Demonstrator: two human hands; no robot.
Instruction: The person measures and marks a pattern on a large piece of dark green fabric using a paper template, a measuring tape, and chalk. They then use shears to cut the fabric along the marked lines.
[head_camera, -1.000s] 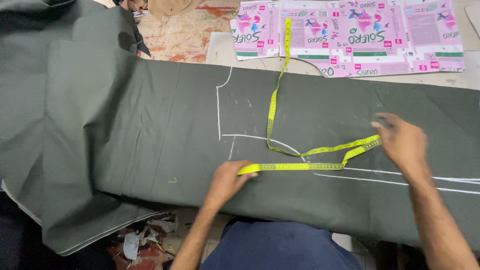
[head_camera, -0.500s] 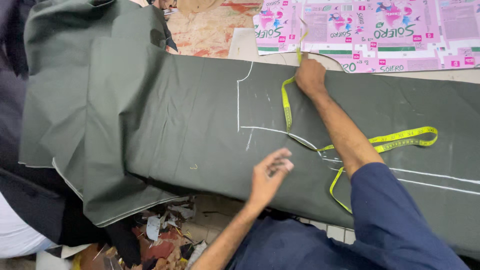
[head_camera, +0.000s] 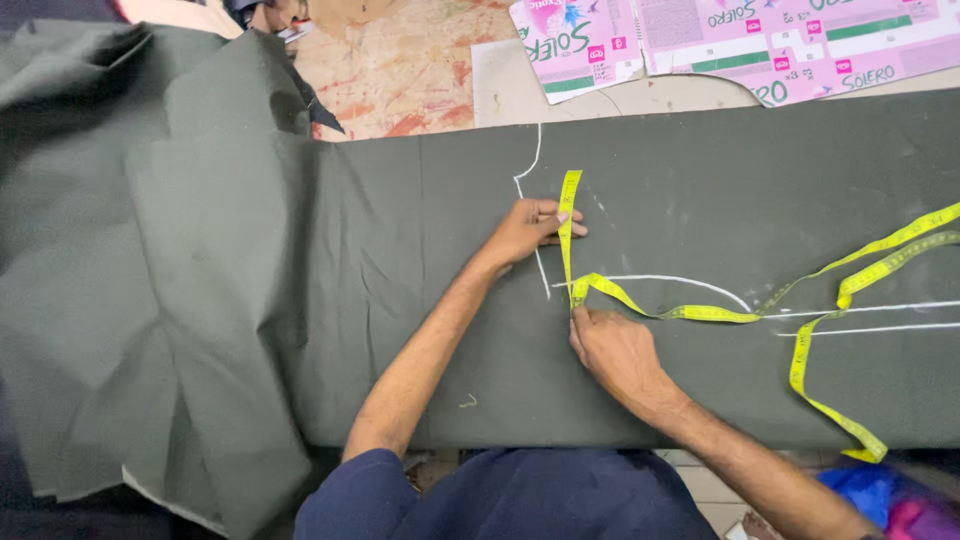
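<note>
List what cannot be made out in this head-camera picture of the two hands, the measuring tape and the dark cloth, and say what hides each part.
- Measuring tape: its graduations are too small to read, and its right-hand loop runs off the frame edge.
- Chalk lines: cut off at the right edge; the left hand covers part of the upright one.
- Right hand: its fingertips hide how they pin the tape.
- Dark cloth: folds at the left hide lower layers.

Dark green fabric (head_camera: 300, 300) lies spread over the table (head_camera: 520, 90), marked with white chalk lines (head_camera: 680, 282). The left hand (head_camera: 525, 228) pins the yellow measuring tape (head_camera: 569, 235) upright against the fabric. The right hand (head_camera: 615, 350) presses the tape at its bend; the remainder trails rightward. Pink printed cardboard (head_camera: 760, 40) lies beyond.
</note>
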